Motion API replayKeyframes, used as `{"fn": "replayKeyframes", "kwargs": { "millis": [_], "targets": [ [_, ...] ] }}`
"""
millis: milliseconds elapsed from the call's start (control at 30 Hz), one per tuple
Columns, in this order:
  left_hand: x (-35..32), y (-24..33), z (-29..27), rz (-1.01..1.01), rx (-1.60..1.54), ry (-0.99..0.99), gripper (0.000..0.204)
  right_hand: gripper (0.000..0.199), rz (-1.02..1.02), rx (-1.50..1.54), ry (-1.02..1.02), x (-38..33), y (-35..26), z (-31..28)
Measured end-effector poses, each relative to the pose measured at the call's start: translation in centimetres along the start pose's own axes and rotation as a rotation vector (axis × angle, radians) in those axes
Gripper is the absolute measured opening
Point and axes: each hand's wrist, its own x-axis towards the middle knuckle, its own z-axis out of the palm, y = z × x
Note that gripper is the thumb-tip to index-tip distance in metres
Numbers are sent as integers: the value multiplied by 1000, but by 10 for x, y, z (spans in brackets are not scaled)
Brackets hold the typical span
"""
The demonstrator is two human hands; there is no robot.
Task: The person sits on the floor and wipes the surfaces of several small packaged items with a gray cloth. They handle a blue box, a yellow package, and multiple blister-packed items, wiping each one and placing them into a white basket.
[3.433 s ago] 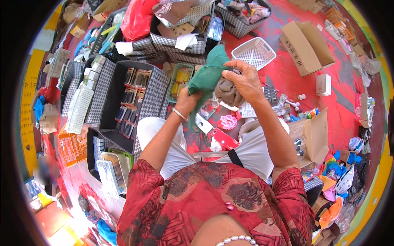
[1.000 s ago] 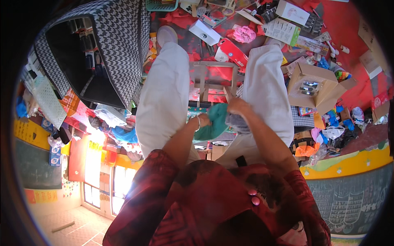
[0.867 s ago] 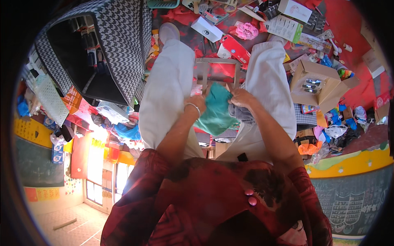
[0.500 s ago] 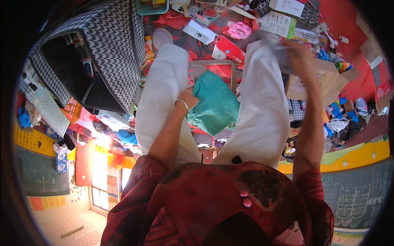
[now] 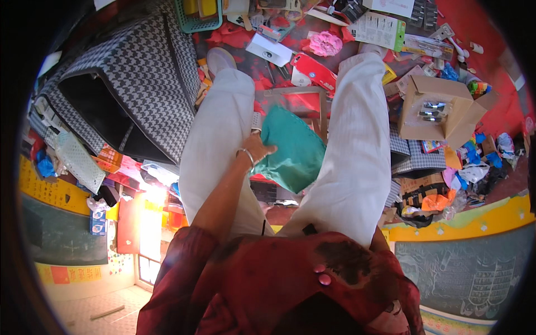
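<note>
My left hand [image 5: 258, 149], with a bangle at the wrist, is at the left edge of a green cloth [image 5: 291, 149] between my knees, its thumb out over the cloth. A small pale, ribbed thing [image 5: 256, 122] sticks out past the fingers, which look closed around it. Its kind cannot be made out. My right hand is out of sight; only a bit of the right arm [image 5: 379, 240] shows beside my right thigh. To the right stands an open cardboard box [image 5: 433, 127] with dark and silver pieces in clear plastic.
A black-and-white houndstooth storage box [image 5: 146, 72] stands open at left. Ahead lie a white box [image 5: 269, 49], a red box [image 5: 314, 71], a pink flower [image 5: 326, 43] and a green basket [image 5: 200, 23]. Bags and small goods crowd the right. A wooden frame [image 5: 322, 106] is under the cloth.
My right hand, blurred above the cardboard box before, has gone down out of view. My left hand has turned, its thumb now stretched out, and the pale thing shows beyond its fingers.
</note>
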Motion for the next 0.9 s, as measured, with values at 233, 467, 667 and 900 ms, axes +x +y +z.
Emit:
{"fn": "replayKeyframes", "kwargs": {
  "millis": [233,467,667,900],
  "targets": [
    [-15,-42,14,-15,-116,-410,45,20,55,7,184,130,5,-17],
    [-80,-77,105,262,633,-738,33,20,68,15,200,133,3,-28],
    [-30,-113,94,-403,343,-138,38,20,60,19,191,138,4,-22],
    [-16,-86,76,-340,253,-96,41,20,73,39,187,136,-2,-21]
  ]
}}
